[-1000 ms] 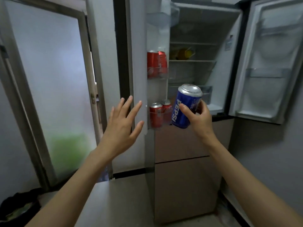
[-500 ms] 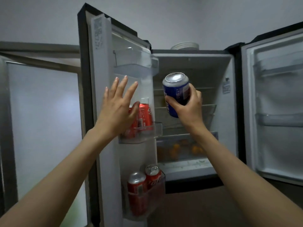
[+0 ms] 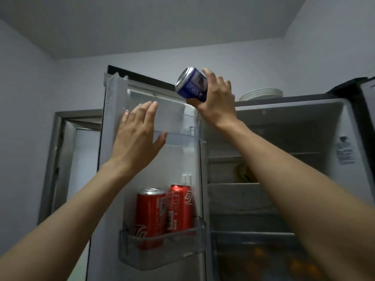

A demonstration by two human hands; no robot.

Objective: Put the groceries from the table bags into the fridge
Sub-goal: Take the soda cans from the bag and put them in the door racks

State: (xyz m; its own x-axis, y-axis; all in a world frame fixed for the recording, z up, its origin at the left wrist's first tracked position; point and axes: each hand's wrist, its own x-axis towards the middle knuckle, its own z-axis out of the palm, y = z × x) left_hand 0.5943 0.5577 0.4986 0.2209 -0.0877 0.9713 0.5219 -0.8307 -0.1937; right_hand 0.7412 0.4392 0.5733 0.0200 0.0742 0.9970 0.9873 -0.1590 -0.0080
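My right hand [image 3: 216, 99] grips a blue Pepsi can [image 3: 190, 83], tilted with its top toward the left, high up by the top edge of the open left fridge door [image 3: 113, 110]. Just below the can is the door's clear top bin [image 3: 178, 138], which looks empty. My left hand [image 3: 138, 136] is raised with fingers straight and spread in front of that bin; I cannot tell whether it touches. Two red cola cans [image 3: 162, 213] stand in the door bin [image 3: 162, 252] lower down.
The fridge interior [image 3: 284, 138] is open on the right, with shelves, a yellowish item [image 3: 246, 172] and orange fruit in a drawer [image 3: 300, 266]. White plates [image 3: 261, 94] sit on top of the fridge. The right door's edge [image 3: 365, 98] stands open at far right. A doorway is at left.
The view has tilted upward. My right hand has lifted the blue can from shelf height to the top of the left door and tilted it. My left hand rose to the top bin.
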